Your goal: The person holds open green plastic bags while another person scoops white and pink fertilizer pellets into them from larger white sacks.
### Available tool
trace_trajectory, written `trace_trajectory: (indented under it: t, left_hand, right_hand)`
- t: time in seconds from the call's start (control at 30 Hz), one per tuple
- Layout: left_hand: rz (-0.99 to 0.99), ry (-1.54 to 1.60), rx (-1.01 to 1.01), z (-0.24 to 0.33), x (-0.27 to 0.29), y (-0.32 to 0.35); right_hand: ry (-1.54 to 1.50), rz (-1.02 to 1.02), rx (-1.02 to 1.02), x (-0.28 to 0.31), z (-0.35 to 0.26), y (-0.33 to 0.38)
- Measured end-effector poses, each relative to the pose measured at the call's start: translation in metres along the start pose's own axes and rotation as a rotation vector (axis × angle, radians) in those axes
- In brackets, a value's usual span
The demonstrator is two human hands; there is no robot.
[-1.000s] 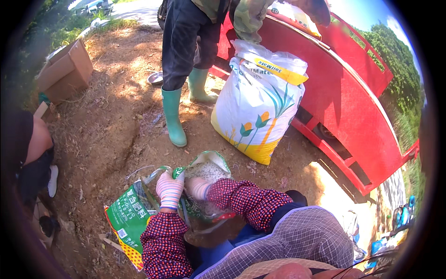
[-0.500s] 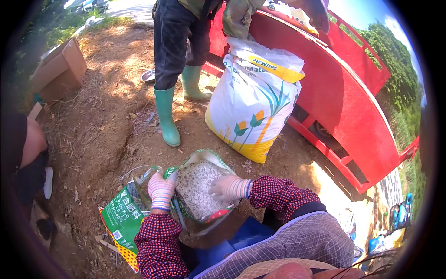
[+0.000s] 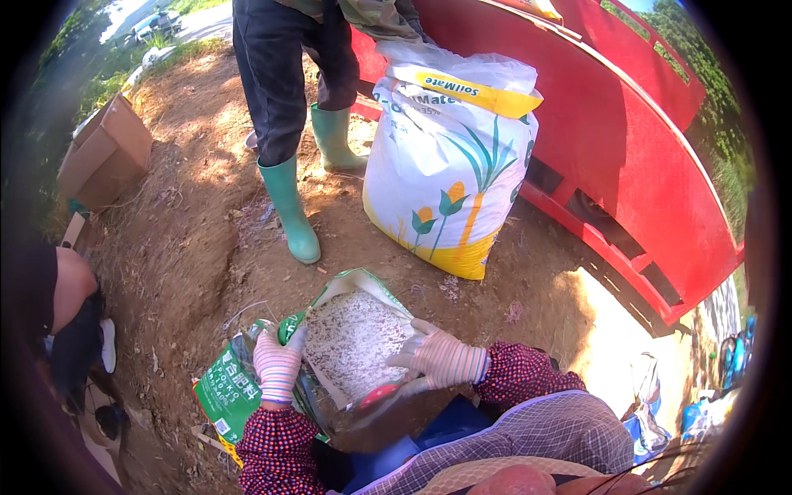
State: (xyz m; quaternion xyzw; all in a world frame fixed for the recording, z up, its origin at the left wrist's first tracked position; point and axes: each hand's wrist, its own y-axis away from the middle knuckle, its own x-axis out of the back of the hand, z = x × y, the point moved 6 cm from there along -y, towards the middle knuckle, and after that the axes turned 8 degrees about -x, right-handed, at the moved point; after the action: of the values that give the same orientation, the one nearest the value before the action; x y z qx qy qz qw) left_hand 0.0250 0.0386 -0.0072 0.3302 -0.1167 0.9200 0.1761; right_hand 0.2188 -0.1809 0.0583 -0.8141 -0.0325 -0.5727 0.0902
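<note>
An open green-and-white sack (image 3: 350, 286) stands on the ground before me, its top rolled outward. White granules (image 3: 355, 338) mixed with dark specks fill it. My left hand (image 3: 278, 360), in a striped knit glove, is closed on the sack's left rim. Gloved alike, my right hand (image 3: 444, 360) is by the right rim with fingers stretched apart and nothing visible in them; whether it touches the rim I cannot tell. A flattened green printed bag (image 3: 235, 392) lies beside my left hand, partly hidden by my sleeve.
A large white-and-yellow sack (image 3: 454, 157) stands ahead, near a co-worker's green boots (image 3: 289, 210). Behind it is a red metal trailer (image 3: 635, 165). Far left sits a cardboard box (image 3: 107, 157); nearer, another person's knee (image 3: 74, 285) shows. Bags (image 3: 648, 412) lie at right.
My right hand has moved from the granules to the right rim, and its fingers have spread. My left hand stays at the left rim. The view has shifted slightly.
</note>
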Motion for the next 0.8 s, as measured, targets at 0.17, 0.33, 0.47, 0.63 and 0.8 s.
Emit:
trace_trajectory:
  t: [0.17, 0.33, 0.47, 0.63, 0.8]
  left_hand:
    - [0.128, -0.063, -0.096, 0.007, -0.005, 0.009]
    - [0.158, 0.042, -0.096, -0.005, -0.012, 0.009]
    - [0.177, 0.019, -0.121, -0.017, -0.011, 0.008]
    - [0.122, 0.033, -0.070, 0.012, 0.006, 0.003]
    - [0.002, -0.076, 0.112, 0.001, 0.003, -0.003]
  right_hand:
    - [0.087, -0.177, -0.043, -0.020, 0.010, 0.015]
    - [0.100, -0.173, -0.037, -0.020, 0.008, 0.015]
    - [0.049, -0.193, -0.025, -0.018, 0.005, 0.007]
    - [0.156, -0.291, -0.009, -0.014, 0.002, 0.002]
    - [0.097, -0.289, 0.022, -0.020, 0.001, 0.002]
